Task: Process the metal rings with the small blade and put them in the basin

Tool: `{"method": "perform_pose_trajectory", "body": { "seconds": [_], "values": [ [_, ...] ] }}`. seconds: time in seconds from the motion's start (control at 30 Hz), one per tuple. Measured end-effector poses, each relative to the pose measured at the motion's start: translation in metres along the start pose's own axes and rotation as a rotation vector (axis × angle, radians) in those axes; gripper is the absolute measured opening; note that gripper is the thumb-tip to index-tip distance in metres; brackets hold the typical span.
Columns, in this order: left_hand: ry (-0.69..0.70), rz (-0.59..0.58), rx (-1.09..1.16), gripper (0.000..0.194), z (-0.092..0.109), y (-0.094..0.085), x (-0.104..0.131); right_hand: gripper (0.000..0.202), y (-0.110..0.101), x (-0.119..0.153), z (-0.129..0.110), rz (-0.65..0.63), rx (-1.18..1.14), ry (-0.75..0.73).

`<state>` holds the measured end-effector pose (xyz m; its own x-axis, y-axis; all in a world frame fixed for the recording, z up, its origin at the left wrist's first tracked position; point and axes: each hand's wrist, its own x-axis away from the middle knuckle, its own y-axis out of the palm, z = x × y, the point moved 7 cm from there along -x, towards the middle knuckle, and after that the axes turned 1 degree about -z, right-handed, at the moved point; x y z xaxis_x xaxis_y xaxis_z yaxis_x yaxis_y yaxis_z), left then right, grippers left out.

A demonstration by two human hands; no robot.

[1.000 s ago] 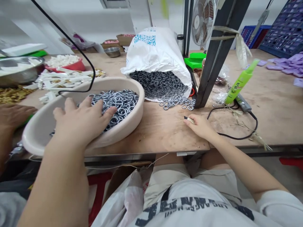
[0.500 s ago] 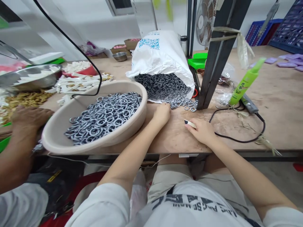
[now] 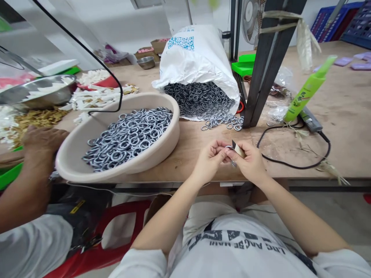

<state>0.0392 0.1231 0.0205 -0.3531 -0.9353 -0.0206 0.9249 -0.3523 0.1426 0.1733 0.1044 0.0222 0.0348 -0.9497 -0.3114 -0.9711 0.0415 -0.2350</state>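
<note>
Close together above the front of the table, my left hand [image 3: 213, 156] and my right hand [image 3: 249, 158] meet at the fingertips. My left hand pinches a grey ring [image 3: 228, 147], mostly hidden by the fingers. In my right hand is a small knife [image 3: 238, 150] with a dark pointed blade and a pale grip; its thumb and fingertips also touch the ring. Loose grey rings [image 3: 220, 120] have spilled from the mouth of a white sack [image 3: 199, 58]. More rings [image 3: 130, 139] fill part of a beige basin [image 3: 156, 164] to the left.
A dark metal post [image 3: 262, 73] rises beyond my right hand. A green bottle [image 3: 308, 94] and a black cable [image 3: 290, 165] lie to the right. At the left, a co-worker's hand [image 3: 42, 139] rests by brown pieces [image 3: 40, 121] and a steel bowl [image 3: 37, 96].
My left hand has come back from the spilled rings to my right hand, now pinching a ring. My right hand has turned, so its blade points upward. The view has shifted slightly.
</note>
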Motion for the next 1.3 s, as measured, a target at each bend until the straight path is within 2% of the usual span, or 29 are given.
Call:
{"method": "perform_pose_trajectory", "body": {
  "seconds": [0.07, 0.13, 0.23, 0.3, 0.37, 0.43, 0.53, 0.63, 0.8, 0.87, 0.93, 1.03, 1.2, 1.3],
  "values": [
    [-0.009, 0.009, -0.005, 0.029, 0.0, 0.001, 0.008, 0.032, 0.002, 0.005, 0.001, 0.009, -0.038, 0.032],
    [0.016, -0.006, -0.116, 0.027, 0.006, 0.002, 0.016, 0.036, 0.003, 0.006, 0.006, -0.02, -0.115, 0.094],
    [0.073, -0.028, -0.334, 0.023, 0.017, 0.005, 0.026, 0.043, 0.007, 0.007, 0.012, -0.144, -0.232, 0.2],
    [0.103, -0.027, -0.393, 0.024, 0.02, 0.007, 0.029, 0.047, 0.009, 0.008, 0.011, -0.22, -0.275, 0.246],
    [0.101, 0.01, -0.315, 0.025, 0.018, 0.006, 0.03, 0.044, 0.006, 0.011, 0.007, -0.189, -0.31, 0.247],
    [0.063, 0.062, -0.12, 0.027, 0.01, 0.003, 0.031, 0.038, 0.0, 0.014, -0.001, -0.094, -0.33, 0.186],
    [-0.034, 0.029, 0.139, 0.03, -0.004, 0.009, 0.034, 0.037, -0.002, 0.02, -0.014, -0.039, -0.259, 0.06],
    [-0.055, -0.006, 0.172, 0.034, -0.008, 0.017, 0.041, 0.025, 0.002, 0.024, -0.02, -0.07, -0.162, -0.003],
    [-0.034, 0.072, 0.137, 0.037, -0.01, 0.017, 0.047, 0.022, 0.014, 0.021, -0.02, -0.164, -0.225, 0.03],
    [-0.06, 0.109, 0.189, 0.038, -0.012, 0.016, 0.047, 0.025, 0.011, 0.019, -0.023, -0.11, -0.119, -0.015],
    [-0.107, 0.136, 0.273, 0.038, -0.014, 0.015, 0.047, 0.03, 0.007, 0.02, -0.033, -0.054, 0.069, -0.127],
    [-0.156, 0.167, 0.371, 0.039, -0.015, 0.015, 0.048, 0.036, 0.012, 0.029, -0.047, -0.102, 0.336, -0.278],
    [-0.174, 0.176, 0.4, 0.039, -0.014, 0.017, 0.049, 0.038, 0.02, 0.039, -0.053, -0.158, 0.474, -0.309],
    [-0.185, 0.121, 0.393, 0.038, -0.013, 0.021, 0.053, 0.039, 0.015, 0.033, -0.045, -0.164, 0.479, -0.284]
  ]
}}
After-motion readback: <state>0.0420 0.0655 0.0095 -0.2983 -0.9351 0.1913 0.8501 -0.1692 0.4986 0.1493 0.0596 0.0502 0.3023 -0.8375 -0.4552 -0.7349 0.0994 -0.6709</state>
